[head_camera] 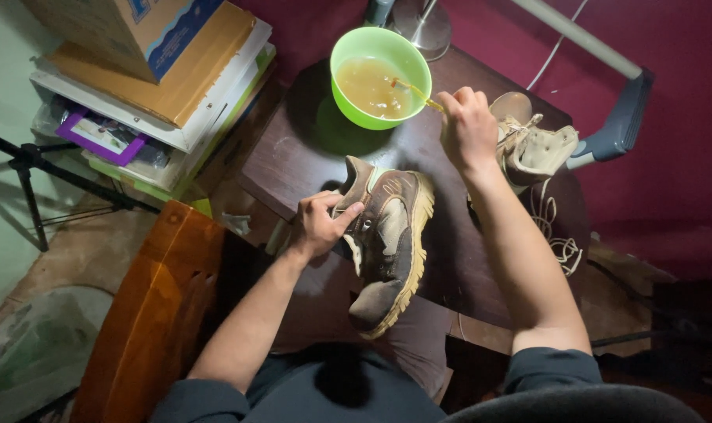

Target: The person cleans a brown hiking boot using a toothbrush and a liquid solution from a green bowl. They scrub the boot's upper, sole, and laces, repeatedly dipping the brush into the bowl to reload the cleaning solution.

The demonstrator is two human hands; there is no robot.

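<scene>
A dark round tabletop [309, 157] is seen at the centre, with a stack of boxes and papers [160, 86] at ten o'clock and an orange wooden chair [152, 313] at seven o'clock. A brown shoe with a yellow sole [391, 243] is propped over the tabletop's near edge, toe toward six o'clock. Its collar is gripped by the left hand [320, 223], whose fingers [346, 211] are closed on it. A green bowl of murky liquid [379, 78] stands at twelve o'clock. A second, tan shoe [532, 145] lies at two o'clock, loose laces [556, 235] beside it. A thin yellow brush [418, 92] is pinched by the closed right hand [465, 125], its tip over the bowl
</scene>
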